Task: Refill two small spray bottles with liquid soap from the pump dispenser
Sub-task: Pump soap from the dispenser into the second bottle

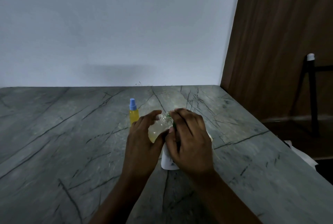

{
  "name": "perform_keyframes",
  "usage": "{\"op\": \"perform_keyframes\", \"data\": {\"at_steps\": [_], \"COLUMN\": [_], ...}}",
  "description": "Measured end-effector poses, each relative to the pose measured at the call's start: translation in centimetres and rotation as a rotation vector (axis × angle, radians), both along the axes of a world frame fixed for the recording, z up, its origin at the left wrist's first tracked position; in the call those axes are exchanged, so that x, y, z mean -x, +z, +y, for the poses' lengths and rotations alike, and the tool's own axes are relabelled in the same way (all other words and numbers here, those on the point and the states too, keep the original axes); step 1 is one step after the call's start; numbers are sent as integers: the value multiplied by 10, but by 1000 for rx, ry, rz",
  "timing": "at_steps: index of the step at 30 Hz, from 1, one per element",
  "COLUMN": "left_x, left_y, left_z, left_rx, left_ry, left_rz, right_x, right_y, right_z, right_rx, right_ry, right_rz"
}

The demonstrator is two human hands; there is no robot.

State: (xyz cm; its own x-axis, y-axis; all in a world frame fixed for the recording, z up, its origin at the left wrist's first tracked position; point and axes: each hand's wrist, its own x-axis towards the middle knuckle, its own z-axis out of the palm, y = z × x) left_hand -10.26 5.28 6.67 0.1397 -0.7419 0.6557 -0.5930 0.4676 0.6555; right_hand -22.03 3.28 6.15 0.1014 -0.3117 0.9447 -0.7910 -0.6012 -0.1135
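Now, left hand (144, 139): curled round uncapped clear bottle (158, 128).
Right hand (190, 138): curled over white dispenser (166, 159), green spout (174, 125) at bottle's neck.
Counter (54, 133): blue-capped bottle (133, 114) upright behind.

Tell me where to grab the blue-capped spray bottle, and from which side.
Grip the blue-capped spray bottle round its yellow body, below the cap, coming from its left: it stands upright, and the left hand holding the open bottle crowds its right.
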Motion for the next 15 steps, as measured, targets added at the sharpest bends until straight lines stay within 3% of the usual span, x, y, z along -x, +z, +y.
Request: {"op": "perform_keyframes", "data": {"at_steps": [15], "left_x": [2], "left_y": [15], "left_z": [1], "left_rx": [-38], "left_ry": [15], "left_rz": [-6], "right_x": [3], "right_y": [12], "right_z": [0], "right_rx": [-10], "right_ry": [-7], "right_rz": [24]}}
